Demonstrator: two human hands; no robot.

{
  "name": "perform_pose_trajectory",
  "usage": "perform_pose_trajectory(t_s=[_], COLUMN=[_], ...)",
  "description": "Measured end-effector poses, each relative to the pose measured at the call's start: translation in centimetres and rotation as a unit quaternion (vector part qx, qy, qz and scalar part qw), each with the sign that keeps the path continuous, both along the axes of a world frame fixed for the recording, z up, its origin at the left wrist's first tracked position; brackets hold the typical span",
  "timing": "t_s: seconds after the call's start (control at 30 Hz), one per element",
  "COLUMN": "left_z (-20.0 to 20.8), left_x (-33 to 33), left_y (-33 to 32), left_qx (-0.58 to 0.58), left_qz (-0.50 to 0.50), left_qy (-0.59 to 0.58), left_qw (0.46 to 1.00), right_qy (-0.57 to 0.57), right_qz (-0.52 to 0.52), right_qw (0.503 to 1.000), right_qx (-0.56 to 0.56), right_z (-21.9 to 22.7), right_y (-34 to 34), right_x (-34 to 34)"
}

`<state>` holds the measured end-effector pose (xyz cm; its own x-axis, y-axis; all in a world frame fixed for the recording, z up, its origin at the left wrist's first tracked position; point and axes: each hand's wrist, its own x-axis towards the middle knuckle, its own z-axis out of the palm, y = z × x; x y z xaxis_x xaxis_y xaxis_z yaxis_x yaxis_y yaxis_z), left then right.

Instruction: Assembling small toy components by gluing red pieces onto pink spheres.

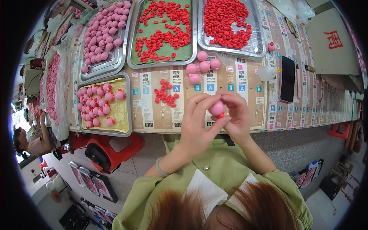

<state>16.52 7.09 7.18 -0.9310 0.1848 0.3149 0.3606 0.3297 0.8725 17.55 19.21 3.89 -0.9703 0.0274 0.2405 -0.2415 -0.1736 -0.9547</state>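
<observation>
Shirt: the person wears a green shirt (168, 184) with a white collar, and a pale band (161, 167) circles the left wrist.
Left hand: the left hand (196, 124) is curled, its fingers and thumb pinching a pink ball (216, 109).
Right hand: the right hand (238, 119) bends in from the other side, fingers close together and closed on the same ball; which tip presses hardest is hidden.
Pink ball: it sits between the two hands, near the table's front edge, with a small red piece (221, 115) against its lower right side.
Stool: a red stool (132, 150) stands below the table, to the left.
Yellow-lined tray: this small metal tray (128, 111) at the left holds pink balls with red pieces on them.
Loose red pieces: a small heap (167, 96) lies on the table (143, 111), left of the hands.
Loose balls: five plain pink balls (203, 66) lie grouped beyond the hands.
Right side: a white bottle (266, 73) with a yellow tip lies beside a dark phone (287, 81).
Back trays: a tray of pink balls (106, 32), a green-lined tray of red rings (163, 32) and a clear-lined tray of more red rings (226, 25) stand in a row.
</observation>
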Motion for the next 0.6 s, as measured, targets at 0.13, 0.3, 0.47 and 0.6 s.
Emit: perform_pose_trajectory(t_s=[0.13, 0.3, 0.47, 0.6], left_z=[-1.2, -4.8, -5.8, -5.2], left_x=[0.0, -3.5, -5.4, -6.0], left_y=[-0.2, -5.4, -7.3, -7.1], left_qx=[0.162, -0.253, -0.336, -0.349], left_qz=[-0.001, 0.123, 0.104, 0.083], left_qy=[-0.189, -0.053, 0.005, 0.044], left_qw=[0.969, 0.958, 0.936, 0.932], right_qy=[0.049, -0.16, -0.118, -0.05], right_qz=[-0.009, -0.031, -0.022, -0.193], right_qw=[0.985, 0.92, 0.862, 0.886], right_qx=[0.167, 0.356, 0.492, 0.419], right_z=[0.3, -1.4, -2.0, -1.1], right_y=[1.4, 4.1, 4.5, 5.1], right_x=[-0.7, -2.6, -3.4, -2.4])
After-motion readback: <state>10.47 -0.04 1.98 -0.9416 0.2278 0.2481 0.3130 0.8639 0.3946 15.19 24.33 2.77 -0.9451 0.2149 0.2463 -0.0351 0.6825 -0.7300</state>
